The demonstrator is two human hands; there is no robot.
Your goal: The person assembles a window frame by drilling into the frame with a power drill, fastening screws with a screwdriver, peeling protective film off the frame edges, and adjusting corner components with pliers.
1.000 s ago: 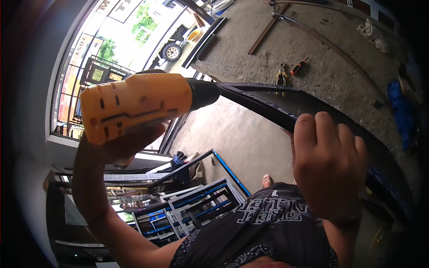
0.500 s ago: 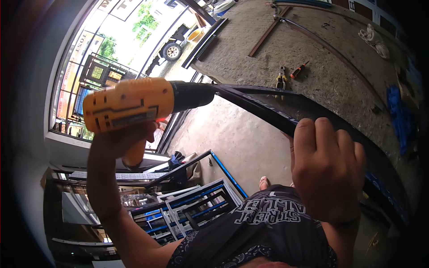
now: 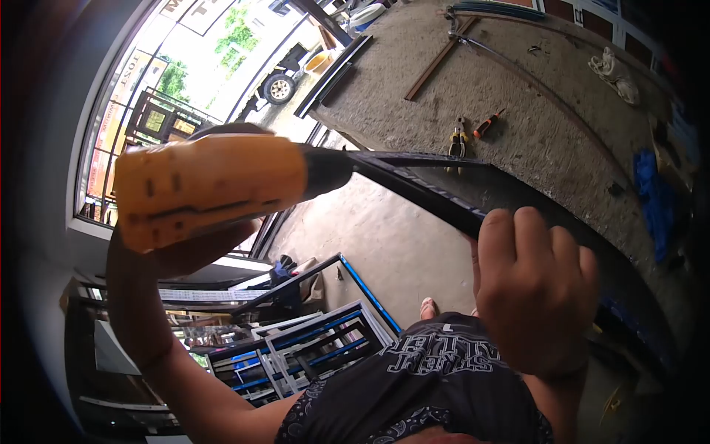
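My left hand (image 3: 207, 251) is wrapped round the grip of an orange and black power drill (image 3: 214, 185), partly hidden behind the drill body. The black front end of the drill points right and meets the near corner of a dark metal frame (image 3: 421, 190); the exact contact is too dark to make out. My right hand (image 3: 536, 288) grips the long bar of this frame farther right, its fingers curled over the top edge and the thumb below.
Pliers (image 3: 458, 140) and an orange-black screwdriver (image 3: 488, 124) lie on the concrete floor beyond the frame. Blue cloth (image 3: 651, 203) and a white cloth (image 3: 615, 76) lie at the right. Several frames (image 3: 318, 344) lean at the lower left. A gridded window (image 3: 140, 103) stands at the left.
The drill has tilted and swung about its front end, dipping in the middle frame and now again larger and nearer the camera. My right hand keeps its grip while the whole view shifts slightly.
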